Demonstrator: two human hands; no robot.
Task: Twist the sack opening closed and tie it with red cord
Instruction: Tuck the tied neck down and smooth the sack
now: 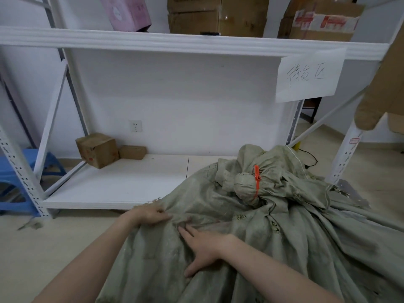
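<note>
Grey-green woven sack (pixel 284 248): neck beyond my hands already tied with thin red cord (pixel 256 181). Left hand (pixel 150 215) pinches cloth, right hand (pixel 203 248) spread flat.

A white shelf rack (pixel 175 43) stands beyond the left grip (pixel 150 215). On its lowest shelf, ahead and left of that grip, a tilted cardboard box (pixel 98 149) sits just beside a smaller box (pixel 132 152). A blue stool (pixel 13 171) stands far left. A handwritten paper sign (pixel 308 77) hangs above the right grip (pixel 203 248).
</note>
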